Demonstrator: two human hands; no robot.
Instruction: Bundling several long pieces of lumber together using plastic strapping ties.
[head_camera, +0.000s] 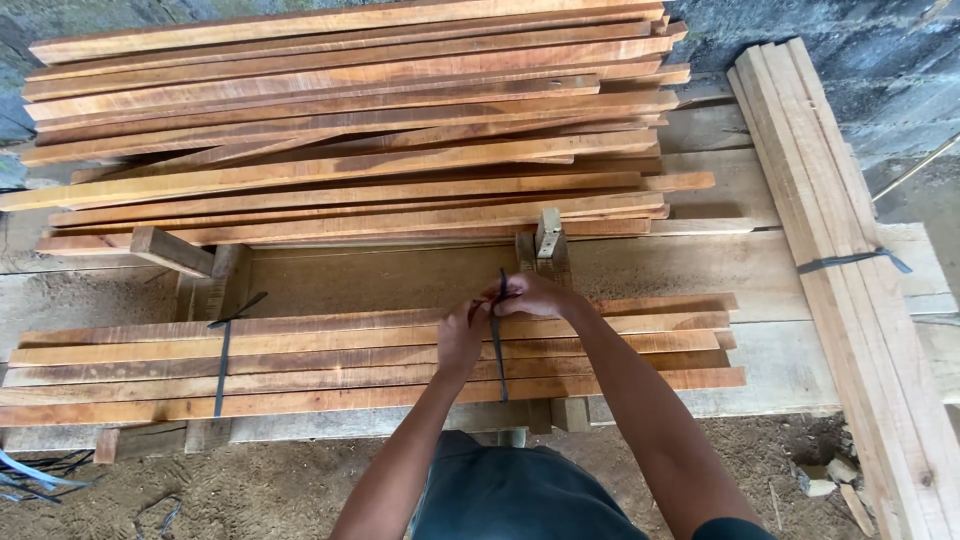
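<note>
Both hands pinch a dark strap at the top of a slat bundle near the surface's front edge.

The bundle of slats (370, 365) runs left to right, and the strap (497, 350) crosses it front to back. The right hand (535, 296) closes its fingers on the strap ends at the bundle's far edge. The left hand (462, 335), just nearer the front, pinches the same strap. A second strap (222, 365) binds the left end, and loose slats (350, 130) are piled behind.

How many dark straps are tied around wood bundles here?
3. One dark strap on the near slat bundle's left end, one at its middle under both hands, one on the right-hand bundle. Others may be hidden.
</note>
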